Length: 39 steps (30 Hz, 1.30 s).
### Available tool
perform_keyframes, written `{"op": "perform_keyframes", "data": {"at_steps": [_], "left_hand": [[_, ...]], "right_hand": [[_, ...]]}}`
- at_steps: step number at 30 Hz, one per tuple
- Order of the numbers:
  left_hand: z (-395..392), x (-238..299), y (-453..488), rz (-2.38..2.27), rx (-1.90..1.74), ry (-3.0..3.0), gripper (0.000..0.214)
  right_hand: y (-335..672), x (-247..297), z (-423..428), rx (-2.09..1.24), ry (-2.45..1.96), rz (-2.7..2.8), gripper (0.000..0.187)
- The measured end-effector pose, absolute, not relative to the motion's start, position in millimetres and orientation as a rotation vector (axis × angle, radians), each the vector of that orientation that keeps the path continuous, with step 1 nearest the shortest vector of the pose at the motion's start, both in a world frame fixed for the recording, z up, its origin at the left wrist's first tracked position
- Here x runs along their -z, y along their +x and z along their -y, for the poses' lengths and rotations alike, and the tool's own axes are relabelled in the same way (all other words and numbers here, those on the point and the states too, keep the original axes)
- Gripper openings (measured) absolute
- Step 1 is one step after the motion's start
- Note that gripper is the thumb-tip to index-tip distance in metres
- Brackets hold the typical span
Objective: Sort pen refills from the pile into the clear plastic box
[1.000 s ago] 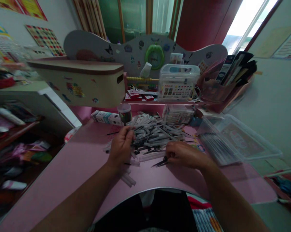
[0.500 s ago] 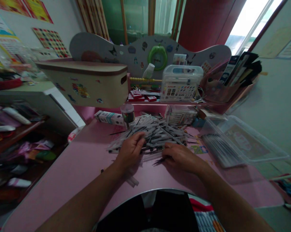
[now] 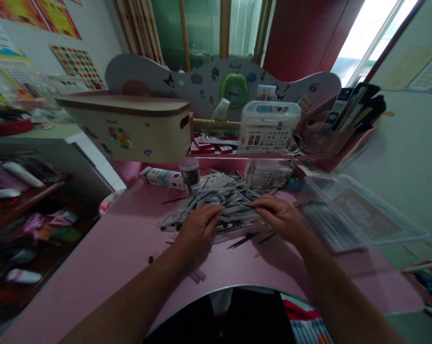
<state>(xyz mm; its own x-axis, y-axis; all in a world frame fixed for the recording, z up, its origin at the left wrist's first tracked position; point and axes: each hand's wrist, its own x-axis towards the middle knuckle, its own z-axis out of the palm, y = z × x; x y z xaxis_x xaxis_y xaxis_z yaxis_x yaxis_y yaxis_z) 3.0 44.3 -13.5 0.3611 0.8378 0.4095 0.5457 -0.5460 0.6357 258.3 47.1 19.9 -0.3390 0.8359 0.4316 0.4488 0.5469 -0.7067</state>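
Observation:
A heap of translucent pen barrels (image 3: 233,196) and thin dark refills lies across the middle of the pink desk. My left hand (image 3: 198,228) is at the heap's left front, thumb and fingers pressed together; what is in the pinch is hard to make out. Over the heap's right side my right hand (image 3: 282,219) is closed, with a thin dark pen refill (image 3: 250,206) pointing left from its fingertips. Several dark refills (image 3: 242,241) lie on the desk below it. Loose clear tubes (image 3: 197,274) rest beneath my left wrist, near a small black cap (image 3: 151,259).
At the right stands a clear plastic box (image 3: 330,229) with a row of pens inside and its lid (image 3: 377,210) tilted open. Behind the heap are a round jar (image 3: 189,173), a long carton (image 3: 162,177) and a clear case (image 3: 268,173). A cream bin (image 3: 130,129) overhangs the back left.
My right hand has risen and moved right, leaving dark refills on the desk, and now pinches a single thin one. My left hand has shifted slightly, its fingertips reaching a little further right.

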Motion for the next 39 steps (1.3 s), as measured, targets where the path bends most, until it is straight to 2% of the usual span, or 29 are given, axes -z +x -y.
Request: {"op": "perform_keyframes", "data": {"at_steps": [9,15,20,24,28,32,36,39], "left_hand": [[-47.7,16.3,0.8,-1.226,-1.048,2.390,0.027],[-45.4,16.0,1.8,-1.288,-0.923,2.601,0.028],[-35.6,9.4,6.9,-1.310,-0.793,2.615,0.032],[-27.3,2.4,14.3,-1.272,-0.781,2.549,0.023],[-23.1,-4.4,18.4,-1.295,-0.870,2.327,0.023],[-21.3,-10.0,19.6,-1.216,-0.930,1.960,0.022],[-22.0,-4.5,22.3,-1.052,-0.922,1.569,0.018],[-28.4,1.9,21.3,-0.971,-1.011,1.411,0.017]], "right_hand": [[269.9,-29.4,-45.1,-0.356,-1.082,2.145,0.020],[261.6,-29.6,-41.5,-0.230,-1.207,2.293,0.019],[252.9,-26.6,-38.0,-0.282,-1.133,2.253,0.024],[244.1,-24.7,-29.5,-0.333,-1.004,2.065,0.030],[240.3,-24.3,-24.8,-0.461,-0.859,1.548,0.039],[245.2,-23.1,-32.6,-0.515,-0.865,1.142,0.029],[245.2,-17.2,-37.8,-0.653,-1.045,1.269,0.024],[238.7,-12.2,-36.6,-0.630,-1.084,1.507,0.020]]}}
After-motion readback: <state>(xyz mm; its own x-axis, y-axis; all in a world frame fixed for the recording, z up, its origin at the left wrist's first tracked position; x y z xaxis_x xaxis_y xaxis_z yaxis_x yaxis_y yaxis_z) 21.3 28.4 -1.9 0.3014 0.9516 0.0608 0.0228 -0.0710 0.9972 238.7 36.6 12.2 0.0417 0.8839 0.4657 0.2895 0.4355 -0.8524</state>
